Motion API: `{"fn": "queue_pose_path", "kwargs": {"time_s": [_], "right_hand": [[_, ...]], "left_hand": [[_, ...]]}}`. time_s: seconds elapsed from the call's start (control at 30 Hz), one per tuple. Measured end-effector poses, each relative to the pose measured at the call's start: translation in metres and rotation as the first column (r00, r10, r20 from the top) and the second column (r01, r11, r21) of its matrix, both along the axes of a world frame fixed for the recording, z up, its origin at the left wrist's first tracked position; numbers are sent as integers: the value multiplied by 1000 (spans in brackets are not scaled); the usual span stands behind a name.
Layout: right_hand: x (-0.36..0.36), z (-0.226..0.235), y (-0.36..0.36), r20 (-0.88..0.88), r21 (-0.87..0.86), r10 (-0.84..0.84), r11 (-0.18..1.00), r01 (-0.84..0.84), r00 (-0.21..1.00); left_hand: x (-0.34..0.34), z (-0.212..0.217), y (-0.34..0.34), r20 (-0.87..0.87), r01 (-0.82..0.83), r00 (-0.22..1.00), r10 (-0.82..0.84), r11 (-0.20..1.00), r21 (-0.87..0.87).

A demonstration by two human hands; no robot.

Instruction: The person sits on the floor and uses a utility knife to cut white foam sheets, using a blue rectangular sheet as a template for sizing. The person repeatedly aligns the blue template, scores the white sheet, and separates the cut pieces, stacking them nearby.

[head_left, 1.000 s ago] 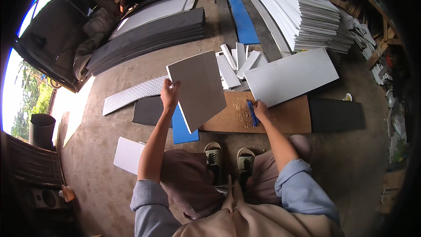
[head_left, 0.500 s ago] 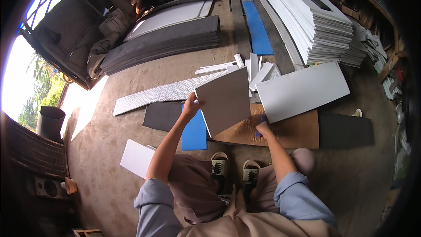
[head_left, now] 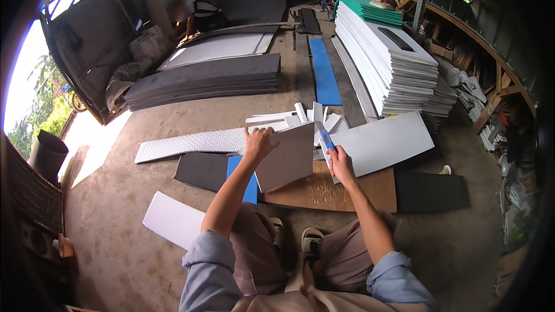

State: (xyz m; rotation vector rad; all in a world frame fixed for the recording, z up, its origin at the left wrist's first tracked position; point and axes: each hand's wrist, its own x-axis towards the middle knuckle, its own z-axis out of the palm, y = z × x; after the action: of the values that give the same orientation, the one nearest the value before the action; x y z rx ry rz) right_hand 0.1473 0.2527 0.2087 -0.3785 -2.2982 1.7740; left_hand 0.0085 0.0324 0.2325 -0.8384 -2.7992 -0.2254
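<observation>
My left hand (head_left: 259, 142) grips the top edge of a grey foam sheet (head_left: 287, 158) and holds it upright, tilted over a brown board (head_left: 341, 190) on the floor. My right hand (head_left: 341, 162) holds a blue utility knife (head_left: 325, 138) with its blade pointing up and away, just right of the sheet's edge. A large white sheet (head_left: 384, 143) lies to the right of the knife. Several white offcut strips (head_left: 306, 117) lie behind the grey sheet. My feet (head_left: 298, 240) rest on the floor below the board.
A patterned white strip (head_left: 191, 141), a dark sheet (head_left: 202, 170), a blue piece (head_left: 245, 176) and a white sheet (head_left: 173, 219) lie to the left. A black sheet (head_left: 430, 192) lies right. Stacks of grey (head_left: 202, 81) and white sheets (head_left: 390, 63) stand behind. A person (head_left: 185, 11) is far back.
The view has tilted up and drawn closer. My left hand has swung the grey sheet more upright, and my right hand has lifted the knife off the board to the sheet's right edge.
</observation>
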Motion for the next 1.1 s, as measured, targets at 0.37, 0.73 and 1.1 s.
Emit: {"fn": "queue_pose_path", "kwargs": {"time_s": [0.37, 0.73, 1.1], "right_hand": [[-17, 1, -32, 7, -343, 142, 930, -131, 990], [-18, -9, -73, -42, 668, 17, 744, 15, 999], [-16, -4, -80, 29, 637, -12, 771, -9, 1000]], "left_hand": [[6, -29, 22, 108, 127, 984, -141, 984, 123], [6, -32, 23, -22, 148, 989, -146, 975, 164], [2, -41, 25, -116, 193, 979, -169, 950, 247]]}}
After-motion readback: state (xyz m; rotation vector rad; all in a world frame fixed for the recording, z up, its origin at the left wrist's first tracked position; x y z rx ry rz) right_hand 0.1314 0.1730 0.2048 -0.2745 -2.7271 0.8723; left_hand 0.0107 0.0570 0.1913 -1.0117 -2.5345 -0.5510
